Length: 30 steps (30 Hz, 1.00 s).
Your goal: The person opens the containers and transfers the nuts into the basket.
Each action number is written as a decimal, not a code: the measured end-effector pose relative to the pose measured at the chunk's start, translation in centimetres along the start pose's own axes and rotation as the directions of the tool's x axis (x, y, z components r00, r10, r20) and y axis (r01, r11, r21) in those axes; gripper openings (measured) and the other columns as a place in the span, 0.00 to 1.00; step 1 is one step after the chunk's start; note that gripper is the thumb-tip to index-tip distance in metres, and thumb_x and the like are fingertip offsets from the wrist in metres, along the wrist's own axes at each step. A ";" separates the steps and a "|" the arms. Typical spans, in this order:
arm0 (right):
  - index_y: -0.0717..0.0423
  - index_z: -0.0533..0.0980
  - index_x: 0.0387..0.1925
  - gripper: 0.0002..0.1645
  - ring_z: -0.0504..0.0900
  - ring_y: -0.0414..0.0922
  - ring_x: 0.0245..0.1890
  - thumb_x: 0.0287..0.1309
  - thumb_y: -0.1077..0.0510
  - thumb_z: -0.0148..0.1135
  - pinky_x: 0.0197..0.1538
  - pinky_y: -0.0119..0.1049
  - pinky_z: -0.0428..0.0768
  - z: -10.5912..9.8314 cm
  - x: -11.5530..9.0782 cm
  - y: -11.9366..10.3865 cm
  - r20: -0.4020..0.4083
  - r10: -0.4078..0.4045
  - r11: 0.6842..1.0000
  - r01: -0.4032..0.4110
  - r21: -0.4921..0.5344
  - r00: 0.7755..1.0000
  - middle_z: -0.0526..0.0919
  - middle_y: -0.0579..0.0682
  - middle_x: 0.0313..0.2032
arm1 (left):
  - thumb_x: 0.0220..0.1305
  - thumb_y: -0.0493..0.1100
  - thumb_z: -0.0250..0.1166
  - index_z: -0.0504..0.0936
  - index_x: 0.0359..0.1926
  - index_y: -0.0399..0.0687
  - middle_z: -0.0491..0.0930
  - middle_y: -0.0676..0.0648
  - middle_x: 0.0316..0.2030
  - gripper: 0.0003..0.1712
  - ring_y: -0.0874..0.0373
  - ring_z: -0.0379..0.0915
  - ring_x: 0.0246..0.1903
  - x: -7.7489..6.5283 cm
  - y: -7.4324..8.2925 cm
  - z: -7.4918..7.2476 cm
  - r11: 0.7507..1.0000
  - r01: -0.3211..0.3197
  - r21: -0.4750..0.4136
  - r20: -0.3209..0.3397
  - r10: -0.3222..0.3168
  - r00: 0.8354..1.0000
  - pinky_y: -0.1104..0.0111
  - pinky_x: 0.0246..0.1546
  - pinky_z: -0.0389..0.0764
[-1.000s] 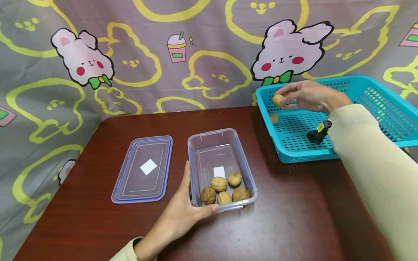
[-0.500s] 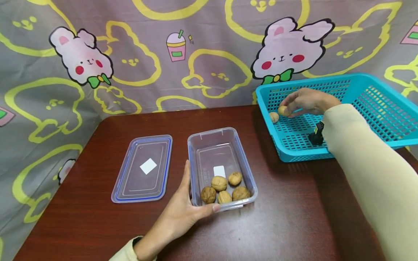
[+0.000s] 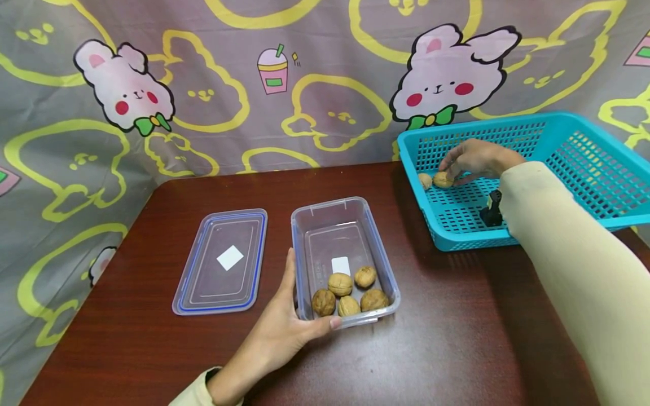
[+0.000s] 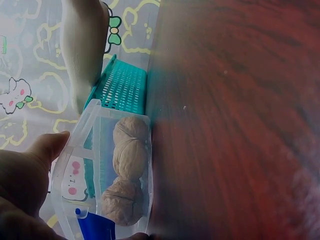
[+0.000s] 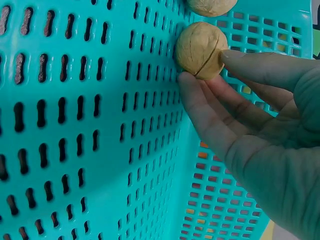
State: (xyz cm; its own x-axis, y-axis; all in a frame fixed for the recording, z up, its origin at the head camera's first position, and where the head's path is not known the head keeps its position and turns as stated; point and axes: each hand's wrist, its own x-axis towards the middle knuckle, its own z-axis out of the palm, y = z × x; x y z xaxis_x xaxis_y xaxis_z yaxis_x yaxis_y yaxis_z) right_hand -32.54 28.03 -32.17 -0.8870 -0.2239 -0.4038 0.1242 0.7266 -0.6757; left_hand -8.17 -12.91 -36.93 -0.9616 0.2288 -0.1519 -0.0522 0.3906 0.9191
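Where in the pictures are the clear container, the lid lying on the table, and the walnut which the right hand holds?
Clear container (image 3: 332, 241): head view, on a bare part of its floor.
Lid (image 3: 217, 282): head view, on its transparent panel.
Walnut (image 5: 199, 47): right wrist view, on its shell, beside the seam.

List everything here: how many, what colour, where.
Table: one, red-brown, foreground
Cloth: one, grey, cartoon-printed, behind table
Box: one, clear, on table
Lid: one, clear, blue-lined, left of box
Basket: one, turquoise, right of box
Box walnuts: five, tan-brown, box's near end
Basket walnuts: two, tan, basket's left side
Stickers: two, white, lid and box floor
Wrist device: one, black, right wrist
Sleeves: two, cream, both arms
Left hand: one, holding box
Right hand: one, pinching a basket walnut
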 end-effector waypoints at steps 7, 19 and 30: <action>0.73 0.72 0.61 0.20 0.79 0.62 0.57 0.74 0.66 0.55 0.61 0.59 0.83 -0.2 -0.4 -0.3 -0.039 0.011 0.999 -0.013 -0.036 0.999 0.78 0.69 0.58 | 0.51 0.50 0.84 0.26 0.85 0.58 0.41 0.43 0.85 0.82 0.46 0.50 0.80 0.0 0.0 0.0 1.000 -0.005 0.005 0.000 0.005 1.000 0.44 0.80 0.49; 0.68 0.70 0.69 0.26 0.75 0.65 0.66 0.77 0.59 0.57 0.67 0.60 0.78 -1.1 -2.9 -5.9 -0.086 -0.112 0.987 0.100 -0.128 0.990 0.74 0.69 0.67 | 0.51 0.51 0.84 0.26 0.84 0.60 0.40 0.43 0.85 0.82 0.45 0.48 0.81 -0.2 0.0 0.0 1.000 -0.004 0.012 -0.003 0.004 1.000 0.43 0.80 0.50; 0.56 0.79 0.62 0.22 0.84 0.55 0.57 0.70 0.56 0.66 0.60 0.53 0.83 5.1 -8.3 -12.8 -0.059 -0.337 0.930 0.323 -0.175 0.939 0.83 0.58 0.60 | 0.50 0.51 0.84 0.26 0.84 0.60 0.40 0.44 0.85 0.83 0.46 0.48 0.81 -0.1 -0.1 -0.1 1.000 -0.005 0.022 -0.004 0.005 1.000 0.44 0.80 0.49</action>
State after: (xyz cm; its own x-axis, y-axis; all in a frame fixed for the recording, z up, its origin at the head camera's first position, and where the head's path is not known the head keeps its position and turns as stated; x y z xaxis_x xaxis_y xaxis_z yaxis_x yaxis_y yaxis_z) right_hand -24.49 17.28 -23.35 -0.9014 -0.4175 -0.1152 -0.2491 0.7172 -0.6508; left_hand -8.11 -13.04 -36.94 -0.9629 0.2268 -0.1460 -0.0420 0.4086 0.9117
